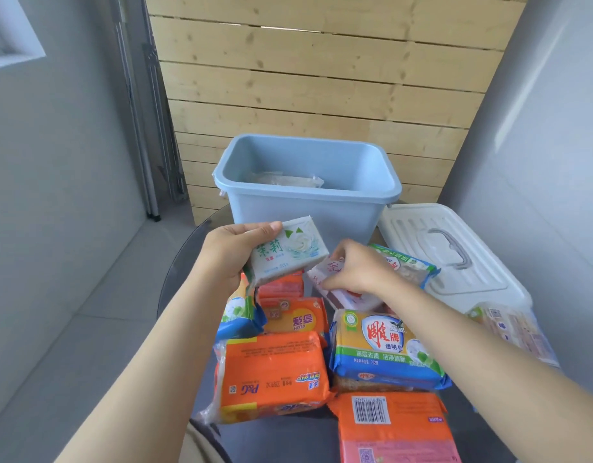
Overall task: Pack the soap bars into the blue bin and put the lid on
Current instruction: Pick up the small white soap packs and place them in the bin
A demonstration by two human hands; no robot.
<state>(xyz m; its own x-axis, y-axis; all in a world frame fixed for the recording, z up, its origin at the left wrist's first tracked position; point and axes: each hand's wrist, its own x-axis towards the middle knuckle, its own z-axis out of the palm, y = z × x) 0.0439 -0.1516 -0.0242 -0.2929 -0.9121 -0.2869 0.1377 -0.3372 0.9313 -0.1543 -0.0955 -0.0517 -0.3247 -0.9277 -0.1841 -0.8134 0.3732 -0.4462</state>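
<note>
The blue bin (302, 208) stands open at the far side of the table, with one pale wrapped pack (285, 179) lying inside. My left hand (228, 252) holds a white and green jasmine soap bar (290, 252) just in front of the bin, above the pile. My right hand (358, 269) pinches a white and red soap bar (345, 295) that rests on the pile. The white lid (455, 255) with a grey handle lies flat to the right of the bin. Several orange packs (271, 372) and a blue and yellow pack (385, 345) lie nearer to me.
A wooden slat panel (322, 78) stands behind the bin. Grey walls close in on both sides. A clear-wrapped pack (509, 329) lies at the right table edge. The round dark table (178, 269) drops off to a tiled floor on the left.
</note>
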